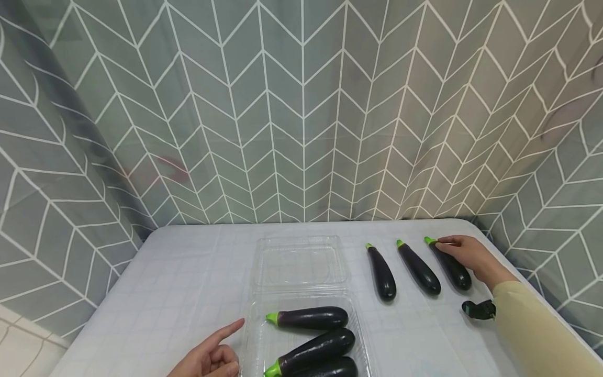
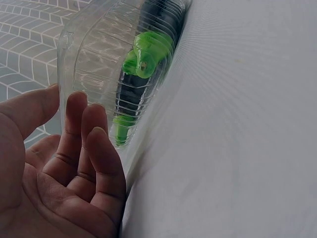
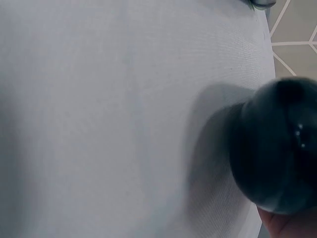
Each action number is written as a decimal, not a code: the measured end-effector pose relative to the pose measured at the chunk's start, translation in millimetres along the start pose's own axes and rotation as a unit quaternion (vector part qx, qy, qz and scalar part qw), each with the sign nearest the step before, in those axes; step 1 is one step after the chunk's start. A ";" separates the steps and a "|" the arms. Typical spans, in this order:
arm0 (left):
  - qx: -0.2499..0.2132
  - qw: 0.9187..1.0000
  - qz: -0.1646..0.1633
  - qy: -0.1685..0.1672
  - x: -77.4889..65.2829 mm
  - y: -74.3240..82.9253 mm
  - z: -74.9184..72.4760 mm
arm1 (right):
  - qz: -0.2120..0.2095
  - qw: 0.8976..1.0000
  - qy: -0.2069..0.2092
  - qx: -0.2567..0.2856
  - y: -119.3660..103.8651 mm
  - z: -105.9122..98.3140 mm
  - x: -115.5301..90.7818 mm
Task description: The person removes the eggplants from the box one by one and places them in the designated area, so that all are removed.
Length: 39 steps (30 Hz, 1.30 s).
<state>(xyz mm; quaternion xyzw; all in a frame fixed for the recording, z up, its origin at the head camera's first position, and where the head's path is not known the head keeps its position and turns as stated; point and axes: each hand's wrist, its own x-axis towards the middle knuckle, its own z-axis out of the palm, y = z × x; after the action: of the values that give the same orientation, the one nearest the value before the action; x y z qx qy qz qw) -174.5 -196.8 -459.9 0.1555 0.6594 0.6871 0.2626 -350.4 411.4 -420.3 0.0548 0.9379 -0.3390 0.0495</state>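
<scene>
At the table's right side my right hand (image 1: 469,256) pinches the neck of the rightmost eggplant (image 1: 454,269), just below its green stem. The eggplant's rounded dark end (image 3: 277,148) fills the right of the right wrist view and hides most of the hand. My left hand (image 1: 207,357) is beside the left edge of a clear plastic clamshell box (image 1: 256,340), index finger extended and the others loosely bent. Three eggplants lie in the box: one at the back (image 1: 313,318), one in the middle (image 1: 320,348), one in front (image 1: 330,368), partly cut off by the frame.
Two more eggplants, a left one (image 1: 382,275) and a middle one (image 1: 419,268), lie on the white tablecloth (image 1: 188,277) right of the box. The box's lid (image 1: 301,264) lies folded back behind it. A patterned curtain (image 1: 301,104) surrounds the table. A black device (image 1: 478,310) sits at the right wrist.
</scene>
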 end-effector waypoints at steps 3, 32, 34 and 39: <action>-0.001 1.000 -0.002 0.000 0.1 0.5 -0.1 | 0.006 1.000 0.002 -0.002 -0.5 0.0 -0.8; -0.002 1.000 0.020 -0.010 0.1 -4.1 -1.9 | 0.006 0.999 0.003 0.051 2.8 -5.9 -8.5; 0.001 1.000 0.018 -0.009 0.4 -3.4 -2.0 | 0.009 0.999 0.004 0.048 3.4 -5.6 -8.1; 0.007 1.000 0.010 -0.005 1.0 -0.6 -1.4 | 0.014 0.999 0.003 0.045 5.8 -4.5 -6.5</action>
<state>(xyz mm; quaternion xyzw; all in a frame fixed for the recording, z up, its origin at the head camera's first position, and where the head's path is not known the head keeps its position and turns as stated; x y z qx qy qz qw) -176.0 -197.4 -460.7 0.1678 0.6609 0.6845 0.2580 -343.4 418.3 -419.7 0.0712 0.9210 -0.3798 0.0494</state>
